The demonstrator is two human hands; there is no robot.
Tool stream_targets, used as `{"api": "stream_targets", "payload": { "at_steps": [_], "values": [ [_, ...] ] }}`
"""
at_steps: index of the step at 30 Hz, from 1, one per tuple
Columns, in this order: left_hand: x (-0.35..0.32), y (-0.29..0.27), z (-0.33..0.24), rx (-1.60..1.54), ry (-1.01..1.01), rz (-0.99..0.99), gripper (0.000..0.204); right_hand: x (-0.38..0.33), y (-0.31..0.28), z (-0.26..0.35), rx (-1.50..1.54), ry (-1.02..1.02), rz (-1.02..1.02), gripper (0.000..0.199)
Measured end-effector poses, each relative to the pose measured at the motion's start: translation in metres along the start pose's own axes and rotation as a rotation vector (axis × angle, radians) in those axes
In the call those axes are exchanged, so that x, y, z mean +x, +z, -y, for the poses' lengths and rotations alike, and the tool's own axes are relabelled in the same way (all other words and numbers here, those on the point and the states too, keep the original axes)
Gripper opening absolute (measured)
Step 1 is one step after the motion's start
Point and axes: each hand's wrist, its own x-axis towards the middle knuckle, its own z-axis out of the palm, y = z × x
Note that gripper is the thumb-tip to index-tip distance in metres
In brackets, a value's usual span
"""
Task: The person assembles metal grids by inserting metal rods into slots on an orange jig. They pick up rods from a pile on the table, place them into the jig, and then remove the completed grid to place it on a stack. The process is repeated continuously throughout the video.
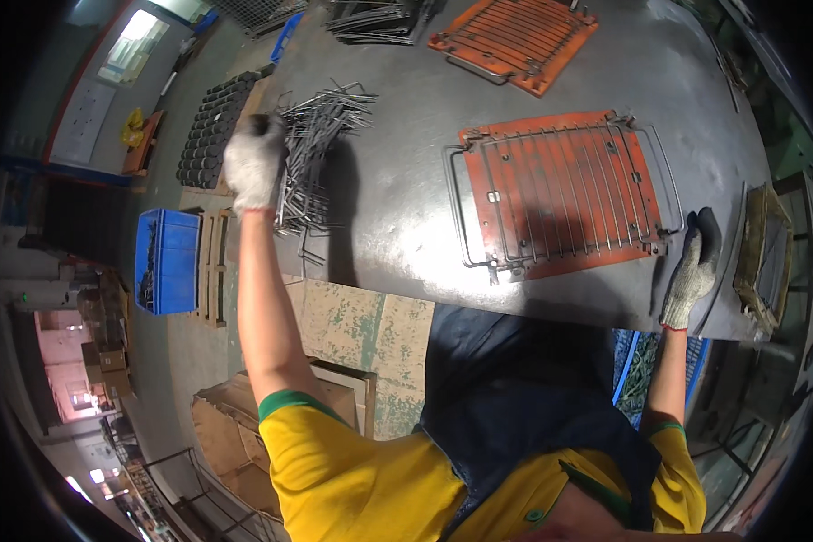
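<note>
My left hand (255,164), in a light glove with dark fingertips, is at the left side of a tangled pile of bent metal rods (309,163). Its fingers are curled closed; whatever lies inside them is hidden. On the metal table (393,181) in front of me lies an orange plate (565,257) bearing a wire rack (576,185) of parallel bars with a bent wire handle at each side. Close to the plate's lower right corner is my right hand (693,275), gloved alike, its fingers stretched out and pointing away from me.
Another orange plate with a wire rack (515,41) lies farther back, beside a stack of dark wire parts (375,20). A worn rectangular frame (763,257) stands at the right edge. Left of the table are a blue bin (169,262), a wooden pallet (212,271) and rows of dark cylinders (212,135).
</note>
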Motion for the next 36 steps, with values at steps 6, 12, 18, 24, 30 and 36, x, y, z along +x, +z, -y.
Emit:
{"api": "stream_targets", "payload": {
  "at_steps": [6,12,18,24,30,36],
  "values": [
    [-0.086,-0.001,-0.112,-1.307,-0.453,0.646,0.028,-0.05,0.056,0.102,-0.022,0.309,0.745,0.04],
    [-0.172,0.043,-0.169,-1.729,-0.79,1.05,0.023,-0.088,0.094,0.135,0.425,0.753,0.894,0.038],
    [-0.16,0.061,-0.171,-0.971,-0.252,0.978,0.024,-0.096,0.093,0.126,0.14,0.285,0.882,0.029],
    [-0.165,0.071,-0.179,-0.3,0.774,0.342,0.029,-0.101,0.106,0.089,-0.397,-0.232,1.074,0.027],
    [-0.165,0.073,-0.171,-0.367,0.74,0.408,0.033,-0.102,0.109,0.08,-0.334,-0.403,1.01,0.023],
    [-0.166,0.074,-0.166,-0.349,0.751,0.501,0.033,-0.099,0.111,0.086,-0.38,-0.384,1.066,0.024]
  ]
}}
